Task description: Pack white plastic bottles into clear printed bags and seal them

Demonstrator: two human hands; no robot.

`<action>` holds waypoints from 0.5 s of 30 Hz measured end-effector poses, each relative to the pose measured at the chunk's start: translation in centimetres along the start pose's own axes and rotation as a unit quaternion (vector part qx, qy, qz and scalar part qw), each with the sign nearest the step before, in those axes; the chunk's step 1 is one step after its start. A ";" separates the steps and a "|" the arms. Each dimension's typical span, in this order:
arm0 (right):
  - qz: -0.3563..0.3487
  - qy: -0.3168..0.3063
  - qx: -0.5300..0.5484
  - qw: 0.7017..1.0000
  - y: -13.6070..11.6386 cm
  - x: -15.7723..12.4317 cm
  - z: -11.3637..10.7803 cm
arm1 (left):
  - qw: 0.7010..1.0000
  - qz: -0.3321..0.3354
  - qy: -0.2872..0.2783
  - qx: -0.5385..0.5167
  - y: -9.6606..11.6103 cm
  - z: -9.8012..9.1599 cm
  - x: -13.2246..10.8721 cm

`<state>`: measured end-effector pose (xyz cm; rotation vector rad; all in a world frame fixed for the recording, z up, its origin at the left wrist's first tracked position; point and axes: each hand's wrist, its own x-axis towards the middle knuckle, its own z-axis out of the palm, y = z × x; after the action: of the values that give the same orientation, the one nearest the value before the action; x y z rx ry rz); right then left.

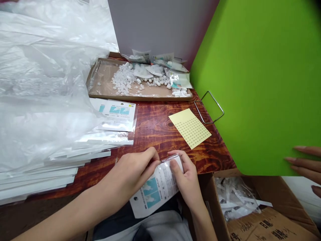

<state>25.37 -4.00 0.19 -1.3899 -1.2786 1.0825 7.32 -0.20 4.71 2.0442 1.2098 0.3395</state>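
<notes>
A clear plastic packet with a printed white and teal card (152, 192) is tilted above my lap at the table's front edge. My right hand (187, 177) grips its upper right end, thumb on the face and fingers behind. At the packet's top edge, my left hand (140, 167) is closed in a pinch on the plastic; its fingertips are partly hidden. Just beyond my hands, a pale yellow sheet of small round stickers (190, 129) lies on the wood-patterned table (152, 120).
A shallow cardboard tray (102, 77) holds small white plastic pieces and filled packets. Flat packets (120, 115) and plastic bags (45, 80) pile up at left. A green panel (258, 83) stands at right, another person's hand (306, 165) beside it. Below is a cardboard box (220, 207) of scraps.
</notes>
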 end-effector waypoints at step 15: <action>-0.088 0.082 -0.010 0.993 0.9 2.8 1.4 | 0.999 -0.004 -0.036 -0.028 -1.2 -1.5 3.8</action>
<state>24.37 -1.11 -1.00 -1.3246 -1.2692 0.8217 7.71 4.04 4.38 1.9873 1.1511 0.2900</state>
